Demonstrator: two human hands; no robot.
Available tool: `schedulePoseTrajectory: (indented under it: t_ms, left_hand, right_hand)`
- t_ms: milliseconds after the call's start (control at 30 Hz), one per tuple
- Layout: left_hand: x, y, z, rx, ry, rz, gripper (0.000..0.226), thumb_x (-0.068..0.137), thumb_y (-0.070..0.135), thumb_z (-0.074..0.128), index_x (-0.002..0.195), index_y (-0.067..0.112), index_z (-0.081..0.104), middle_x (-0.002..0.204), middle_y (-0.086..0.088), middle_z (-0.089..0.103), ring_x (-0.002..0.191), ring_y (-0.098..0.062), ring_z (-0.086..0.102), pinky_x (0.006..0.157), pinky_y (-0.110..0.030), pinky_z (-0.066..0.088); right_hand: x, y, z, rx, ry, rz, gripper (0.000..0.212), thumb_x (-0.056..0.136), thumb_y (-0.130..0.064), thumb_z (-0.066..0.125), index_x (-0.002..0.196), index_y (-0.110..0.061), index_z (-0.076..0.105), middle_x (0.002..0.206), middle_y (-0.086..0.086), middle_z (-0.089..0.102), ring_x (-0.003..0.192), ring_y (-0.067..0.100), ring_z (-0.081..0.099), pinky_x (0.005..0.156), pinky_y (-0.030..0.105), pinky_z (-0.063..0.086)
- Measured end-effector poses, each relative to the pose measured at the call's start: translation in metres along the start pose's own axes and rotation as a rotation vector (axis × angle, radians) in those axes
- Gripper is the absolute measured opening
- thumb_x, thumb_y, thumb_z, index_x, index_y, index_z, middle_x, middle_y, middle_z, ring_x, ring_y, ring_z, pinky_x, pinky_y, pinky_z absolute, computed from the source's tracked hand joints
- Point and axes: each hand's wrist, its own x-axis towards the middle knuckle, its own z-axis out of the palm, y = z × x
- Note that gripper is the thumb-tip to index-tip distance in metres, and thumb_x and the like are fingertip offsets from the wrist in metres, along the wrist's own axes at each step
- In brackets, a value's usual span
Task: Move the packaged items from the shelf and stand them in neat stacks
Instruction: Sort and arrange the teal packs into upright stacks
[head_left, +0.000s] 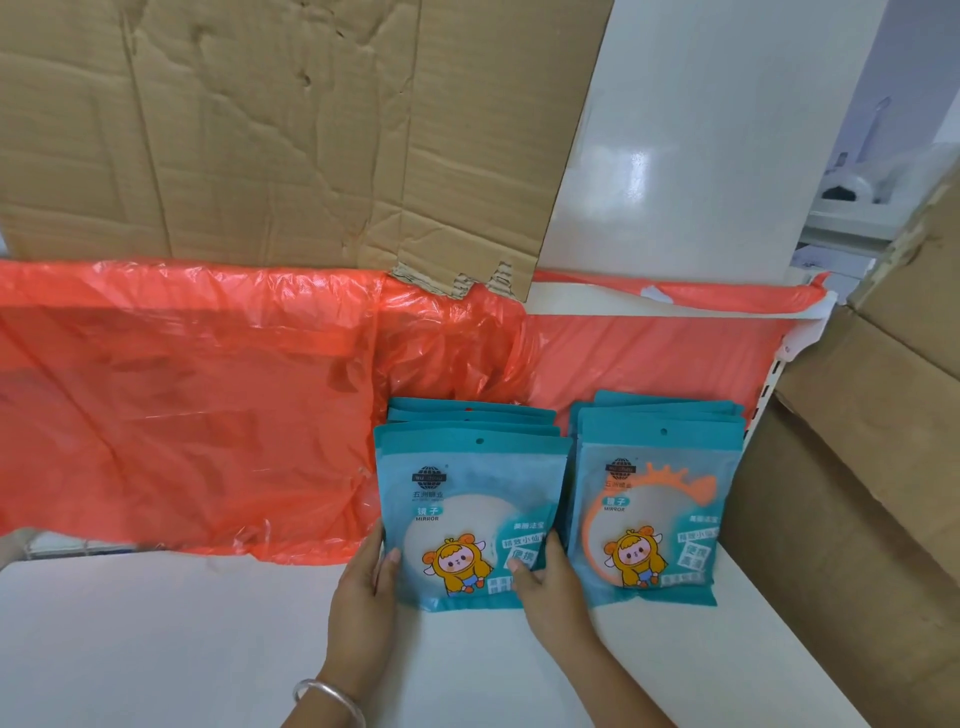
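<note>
Two stacks of teal mirror packets stand upright on the white shelf (182, 639), leaning back against red plastic sheeting. The left stack (470, 499) has a packet with a white round mirror in front. My left hand (363, 577) holds its left edge, thumb on the front. My right hand (545, 577) holds its lower right edge, thumb on the front as well. The right stack (657, 509) shows an orange-rimmed mirror packet in front and stands free, just right of my right hand.
Red plastic sheeting (182, 405) covers the back of the shelf. A flattened cardboard sheet (291, 130) stands above it. Cardboard boxes (857, 467) crowd the right side next to the shelf upright. A silver bangle sits on my left wrist.
</note>
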Motion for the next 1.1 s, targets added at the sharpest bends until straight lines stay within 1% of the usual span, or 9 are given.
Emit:
schedulePoseTrajectory:
  t_ms: [100, 200, 267, 400, 533, 633, 800, 900, 1100]
  left_hand:
    - [-0.007, 0.013, 0.002, -0.011, -0.001, 0.002, 0.043, 0.098, 0.028, 0.044, 0.134, 0.051, 0.039, 0.139, 0.023, 0.046, 0.131, -0.007, 0.042, 0.111, -0.042, 0.035]
    - [-0.013, 0.021, 0.004, 0.008, 0.008, 0.017, 0.046, 0.099, 0.025, 0.042, 0.143, 0.037, 0.033, 0.139, 0.023, 0.040, 0.133, -0.007, 0.037, 0.111, -0.033, 0.031]
    - [-0.017, 0.025, 0.005, 0.031, 0.033, 0.013, 0.047, 0.100, 0.026, 0.040, 0.146, 0.028, 0.032, 0.143, 0.016, 0.039, 0.136, -0.011, 0.035, 0.109, -0.030, 0.030]
    - [-0.034, 0.028, 0.004, 0.075, 0.081, -0.006, 0.051, 0.099, 0.029, 0.040, 0.148, 0.021, 0.028, 0.148, 0.003, 0.037, 0.137, -0.017, 0.035, 0.109, -0.031, 0.029]
    - [-0.055, 0.025, -0.011, 0.095, 0.149, -0.055, 0.053, 0.098, 0.027, 0.044, 0.148, 0.023, 0.027, 0.151, 0.001, 0.034, 0.137, -0.017, 0.035, 0.113, -0.034, 0.029]
    - [-0.069, 0.023, -0.037, 0.101, 0.211, -0.072, 0.052, 0.097, 0.022, 0.048, 0.146, 0.023, 0.030, 0.149, 0.002, 0.036, 0.135, -0.014, 0.036, 0.110, -0.031, 0.032]
    - [-0.090, 0.025, -0.111, 0.123, 0.311, -0.092, 0.045, 0.095, 0.019, 0.052, 0.139, 0.022, 0.043, 0.143, 0.004, 0.043, 0.128, -0.013, 0.043, 0.101, -0.022, 0.034]
    - [-0.108, 0.026, -0.174, 0.155, 0.402, -0.096, 0.045, 0.093, 0.019, 0.056, 0.137, 0.020, 0.046, 0.142, 0.002, 0.045, 0.123, -0.012, 0.046, 0.099, -0.020, 0.035]
    - [-0.163, 0.030, -0.325, 0.166, 0.626, -0.168, 0.049, 0.091, 0.022, 0.060, 0.137, 0.011, 0.047, 0.142, -0.003, 0.047, 0.130, -0.017, 0.044, 0.105, -0.027, 0.034]
  right_hand:
    - [-0.005, -0.002, -0.004, 0.023, -0.027, 0.003, 0.061, 0.093, -0.006, 0.054, 0.146, -0.015, 0.025, 0.130, 0.009, 0.056, 0.103, 0.018, 0.064, 0.063, 0.016, 0.054]
    - [-0.013, -0.003, -0.007, 0.056, -0.035, 0.001, 0.071, 0.092, 0.001, 0.051, 0.150, -0.022, 0.017, 0.138, 0.008, 0.049, 0.107, 0.018, 0.062, 0.065, 0.017, 0.055]
    - [-0.018, -0.005, -0.010, 0.067, -0.040, -0.017, 0.074, 0.091, 0.005, 0.050, 0.150, -0.024, 0.017, 0.141, 0.005, 0.046, 0.108, 0.016, 0.060, 0.067, 0.017, 0.055]
    - [-0.035, -0.019, -0.018, 0.086, 0.017, -0.080, 0.067, 0.090, 0.005, 0.053, 0.146, -0.018, 0.027, 0.143, 0.003, 0.040, 0.103, 0.013, 0.060, 0.061, 0.009, 0.051]
    - [-0.053, -0.039, -0.016, 0.089, 0.181, -0.134, 0.049, 0.090, 0.003, 0.054, 0.135, -0.015, 0.042, 0.130, 0.002, 0.037, 0.094, 0.015, 0.055, 0.057, 0.009, 0.050]
    - [-0.067, -0.051, 0.005, 0.117, 0.171, -0.190, 0.039, 0.091, 0.004, 0.052, 0.126, -0.012, 0.049, 0.124, 0.002, 0.039, 0.086, 0.008, 0.053, 0.062, 0.006, 0.049]
    - [-0.100, -0.079, 0.076, 0.118, -0.017, -0.332, 0.026, 0.085, -0.008, 0.058, 0.109, -0.020, 0.058, 0.107, 0.000, 0.050, 0.087, 0.003, 0.054, 0.072, 0.002, 0.040]
    - [-0.125, -0.099, 0.130, 0.080, -0.206, -0.354, 0.025, 0.089, -0.006, 0.059, 0.101, -0.027, 0.063, 0.098, -0.013, 0.057, 0.083, 0.004, 0.053, 0.069, 0.001, 0.038]
    - [-0.192, -0.143, 0.252, 0.115, -0.488, -0.301, 0.026, 0.091, -0.013, 0.060, 0.116, -0.014, 0.064, 0.109, -0.004, 0.062, 0.087, -0.002, 0.056, 0.065, -0.005, 0.038]
